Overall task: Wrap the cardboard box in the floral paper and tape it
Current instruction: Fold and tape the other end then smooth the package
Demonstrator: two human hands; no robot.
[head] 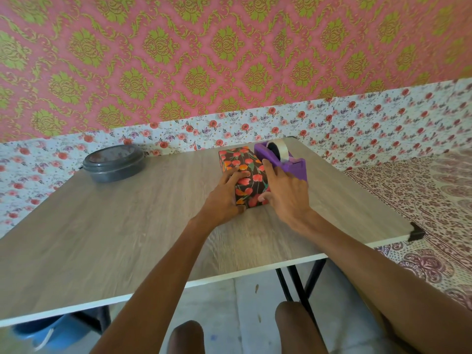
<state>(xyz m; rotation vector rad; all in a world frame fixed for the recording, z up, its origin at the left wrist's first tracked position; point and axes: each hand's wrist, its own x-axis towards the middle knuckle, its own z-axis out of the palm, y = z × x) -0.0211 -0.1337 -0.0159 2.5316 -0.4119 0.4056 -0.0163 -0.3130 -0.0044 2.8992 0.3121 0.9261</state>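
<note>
Box (244, 175) sits toward the far middle of the desk (127, 226), already covered in dark paper (251, 166) printed with red and orange flowers; no bare cardboard shows from this view. It looks like a small, stiff carton, probably light, since it rests flat and its edges stay crisp under the fingers. The paper is likely smooth and a little slippery, and it could crease or tear at the corners if pinched hard, so flat palms on the broad faces and fingertips along the folded near end seem the safest places to take hold.

Left hand (226, 194) lies on the box's left side and top, its grip pressed flat against the paper rather than clenched around anything. Right hand (283, 190) rests on the box's right side, thumb tucked at the near end flap; whether its grip pinches a strip of tape cannot be told.

Just right of the box, touching or nearly so, stands a purple tape dispenser (283, 155) with a pale roll. Well left of the box sits a grey lidded container (115, 162).

No brand, label or readable writing shows anywhere.
</note>
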